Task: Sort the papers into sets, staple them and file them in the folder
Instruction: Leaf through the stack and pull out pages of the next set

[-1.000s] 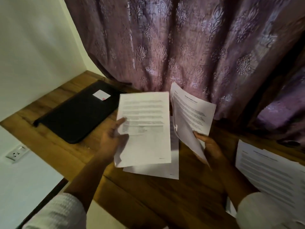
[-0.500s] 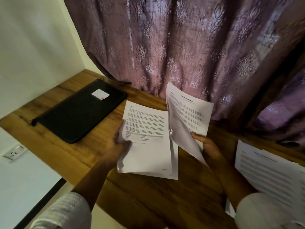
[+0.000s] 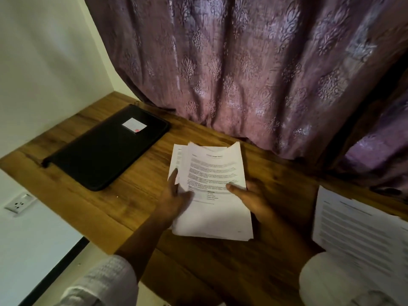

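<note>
From the head view, the left grip [image 3: 176, 195] holds the left edge of a stack of papers [image 3: 217, 217], with one finger lying up along that edge. The right grip [image 3: 249, 198] grasps the same stack from the other side, its thumb pressed on the top printed sheet and its other fingers hidden beneath. The sheets between the two grips are roughly squared, though corners fan out at the far end, and the stack sits low over the wooden counter [image 3: 123, 202]; whether it touches the counter cannot be told. A closed black folder [image 3: 103, 151] with a small white label [image 3: 134, 125] lies flat on the counter, left of the left grip and farther away. Another pile of printed papers [image 3: 357, 230] lies right of the right grip, well apart. A purple patterned curtain [image 3: 254, 74] hangs beyond both grips. A wall socket [image 3: 20, 203] sits far left, below the counter's edge.
</note>
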